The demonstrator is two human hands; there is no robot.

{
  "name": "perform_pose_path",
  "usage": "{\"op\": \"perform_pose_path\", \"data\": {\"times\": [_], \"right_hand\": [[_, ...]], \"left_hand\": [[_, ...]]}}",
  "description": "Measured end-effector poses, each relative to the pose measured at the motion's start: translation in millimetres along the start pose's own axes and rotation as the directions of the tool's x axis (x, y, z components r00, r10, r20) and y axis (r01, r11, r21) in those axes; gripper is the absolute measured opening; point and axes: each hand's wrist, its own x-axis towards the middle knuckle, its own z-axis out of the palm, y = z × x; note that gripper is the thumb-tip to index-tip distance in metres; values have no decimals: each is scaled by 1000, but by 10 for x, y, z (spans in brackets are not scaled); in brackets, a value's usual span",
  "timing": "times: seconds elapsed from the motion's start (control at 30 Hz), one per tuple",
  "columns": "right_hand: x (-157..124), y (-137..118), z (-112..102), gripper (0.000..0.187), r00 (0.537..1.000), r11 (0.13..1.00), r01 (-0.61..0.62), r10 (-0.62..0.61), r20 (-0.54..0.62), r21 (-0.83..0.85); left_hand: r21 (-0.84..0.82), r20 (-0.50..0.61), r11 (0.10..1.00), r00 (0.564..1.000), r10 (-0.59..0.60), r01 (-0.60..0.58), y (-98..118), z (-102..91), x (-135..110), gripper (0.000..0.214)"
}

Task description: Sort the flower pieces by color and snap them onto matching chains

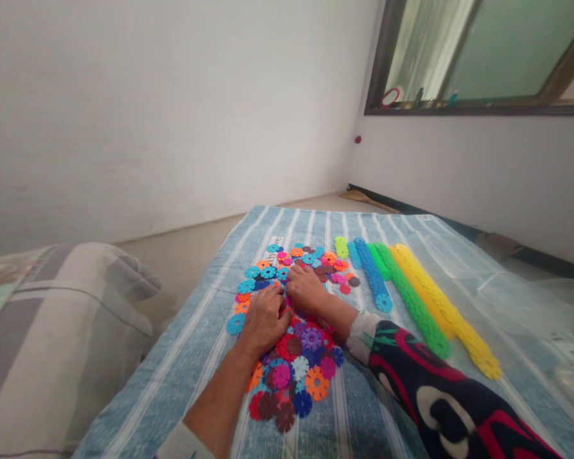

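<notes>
So we've got a pile of plastic discs [294, 319], the little notched snowflake kind, spread flat in the middle of a blue striped cloth [182, 370]. Loads of colours mixed up: blue, orange, pink, red, purple, dark maroon. Both our hands are down in the middle of that pile. The left hand [264, 320] lies palm down on the discs with the fingers curled in a bit, and the right hand [306, 288] sits just beside it, knuckles up, fingers tucked under. The two hands are touching or nearly so. We honestly can't tell whether either one is pinching a disc, since the fingertips are hidden under the hands.

Just to the right of the pile there are discs already lined up by colour in long rows. A blue row [372, 274] is closest to the pile, then a green row [409, 296], then a yellow row [447, 309] that's the longest of the lot. A short lime green bit [341, 247] sits at the far end, next to the blue one.

Our right arm has a dark sleeve [440, 395] with red, white and green patterns. On the left there's a grey cushion [57, 344], and up on the right wall a window [483, 51].
</notes>
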Motion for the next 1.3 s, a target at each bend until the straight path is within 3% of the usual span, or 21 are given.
{"op": "perform_pose_path", "data": {"times": [0.2, 0.33, 0.6, 0.8, 1.1, 1.3], "right_hand": [[-36, 71, 11, 22, 996, 1000, -30, 31, -79, 10], [-124, 251, -78, 21, 994, 998, -37, 41, -97, 42], [-474, 1102, -300, 24, 956, 957, -289, 288, -50, -9], [-750, 1560, -316, 27, 928, 928, -372, 372, 8, -34], [-811, 1699, -170, 24, 905, 917, -392, 398, 149, -73], [-794, 1656, -109, 26, 881, 893, -434, 448, 153, -114]], "left_hand": [[-26, 4, 1000, 1000, -10, 10, 1, -18, 11, 13], [-11, -8, 1000, 1000, -7, 7, -10, -12, 7, 12], [-4, 3, 1000, 1000, -4, 4, -15, -20, 6, 13], [-25, -7, 1000, 1000, -19, 19, 1, -34, 11, 11], [-26, 9, 999, 1000, -24, 24, -14, -34, 9, 14], [-20, 3, 1000, 1000, -9, 9, -30, -34, 15, 15]]}}
